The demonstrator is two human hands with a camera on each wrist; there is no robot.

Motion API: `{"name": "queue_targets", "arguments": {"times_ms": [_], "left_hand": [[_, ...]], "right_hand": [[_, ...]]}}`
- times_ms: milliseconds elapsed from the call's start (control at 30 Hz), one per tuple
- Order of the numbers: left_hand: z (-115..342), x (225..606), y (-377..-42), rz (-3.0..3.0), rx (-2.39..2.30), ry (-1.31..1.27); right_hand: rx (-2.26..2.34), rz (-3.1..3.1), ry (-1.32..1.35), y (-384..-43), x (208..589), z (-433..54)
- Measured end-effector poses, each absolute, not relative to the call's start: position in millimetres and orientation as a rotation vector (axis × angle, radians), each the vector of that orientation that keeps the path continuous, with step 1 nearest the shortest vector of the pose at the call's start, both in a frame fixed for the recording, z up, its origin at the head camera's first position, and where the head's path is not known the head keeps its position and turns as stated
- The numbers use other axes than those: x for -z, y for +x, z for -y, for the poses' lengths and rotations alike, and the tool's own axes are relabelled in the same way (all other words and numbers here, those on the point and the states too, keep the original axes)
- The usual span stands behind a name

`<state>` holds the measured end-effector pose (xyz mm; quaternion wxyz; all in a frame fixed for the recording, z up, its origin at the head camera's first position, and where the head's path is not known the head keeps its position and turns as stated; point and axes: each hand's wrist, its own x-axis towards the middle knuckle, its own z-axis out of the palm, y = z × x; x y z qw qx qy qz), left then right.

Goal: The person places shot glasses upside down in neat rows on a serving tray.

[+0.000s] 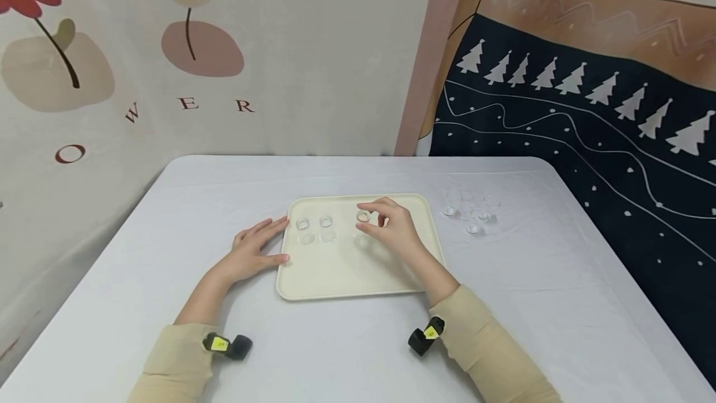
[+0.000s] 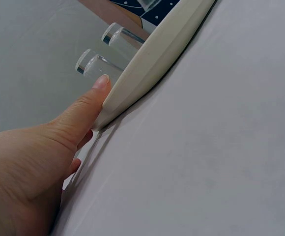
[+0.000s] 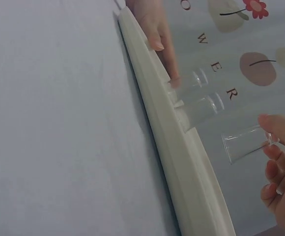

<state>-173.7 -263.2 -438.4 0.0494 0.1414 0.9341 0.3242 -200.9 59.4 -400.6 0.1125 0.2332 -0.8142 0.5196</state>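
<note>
Pale backdrop (image 1: 324,67) printed with flowers and letters is seen beyond the tray (image 1: 341,275), and to its far right a dark hanging (image 1: 520,123) is patterned with white trees. Beneath the tray, a softly creased white cloth (image 1: 347,347) is spread. Smooth cream material with rounded corners and a raised rim is shown by the tray itself. On its left half, a first upturned glass (image 1: 304,231) and a second upturned glass (image 1: 327,229) are stood side by side, apart. Beyond its right edge, a cluster of glasses (image 1: 472,229) is grouped, outlines faintly overlapping. Above the tray, right of the upturned pair, the held glass (image 3: 243,142) is suspended: colourless, transparent, flared at its lowered mouth. Its narrower base is pinched between thumb and fingers of the right hand (image 1: 394,226). At the tray's left edge, the left hand (image 1: 252,252) is placed with fingers extended, its thumb rested on the rim.
</note>
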Motion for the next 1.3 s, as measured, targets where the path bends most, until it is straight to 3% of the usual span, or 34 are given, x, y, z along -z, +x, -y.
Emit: {"name": "queue_targets", "arguments": {"times_ms": [500,1300], "left_hand": [[263.7,438.6,-172.5,-2.847,-0.989,0.433],[263.9,439.2,-172.5,-2.854,-0.983,0.453]], "right_hand": [[-1.527,2.516,0.581,-214.2,421.4,-37.6],[-1.474,2.551,0.543,-199.8,412.7,-47.0]]}}
